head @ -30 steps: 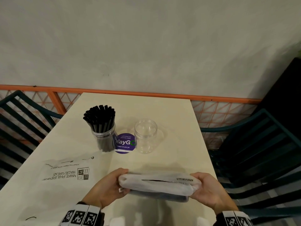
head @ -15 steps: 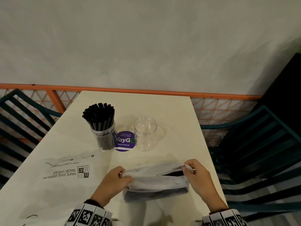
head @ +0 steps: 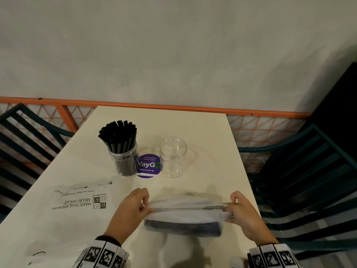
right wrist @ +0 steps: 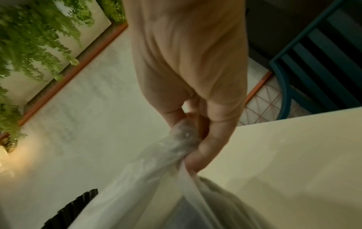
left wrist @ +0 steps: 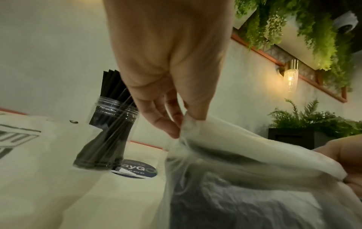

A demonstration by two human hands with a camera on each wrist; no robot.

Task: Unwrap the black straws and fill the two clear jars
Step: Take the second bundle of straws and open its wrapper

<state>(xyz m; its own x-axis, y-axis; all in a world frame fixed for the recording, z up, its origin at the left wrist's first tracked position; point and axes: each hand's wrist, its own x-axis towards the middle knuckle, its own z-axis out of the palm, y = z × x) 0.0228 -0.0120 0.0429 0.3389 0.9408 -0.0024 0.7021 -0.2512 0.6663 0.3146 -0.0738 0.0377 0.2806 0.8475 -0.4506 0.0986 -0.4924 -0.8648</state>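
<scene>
A white plastic wrapper (head: 185, 205) with a dark bundle of black straws (head: 181, 228) inside is held just above the near table edge. My left hand (head: 144, 203) pinches its left end (left wrist: 184, 127); my right hand (head: 232, 208) pinches the right end (right wrist: 186, 136). The film is stretched taut between them. Farther back, one clear jar (head: 123, 159) stands packed with upright black straws (head: 118, 135) (left wrist: 109, 83). An empty clear jar (head: 173, 157) stands to its right.
A purple round sticker (head: 148, 166) lies between the jars. An empty printed white wrapper (head: 77, 202) lies flat on the cream table (head: 212, 132) at the left. Dark green chairs (head: 309, 180) flank both sides; an orange rail (head: 173, 108) and wall are behind.
The hands have drawn apart and pulled the wrapper's top edge straight and taut. The right hand shifted from the bundle's end to a pinch on the film's corner.
</scene>
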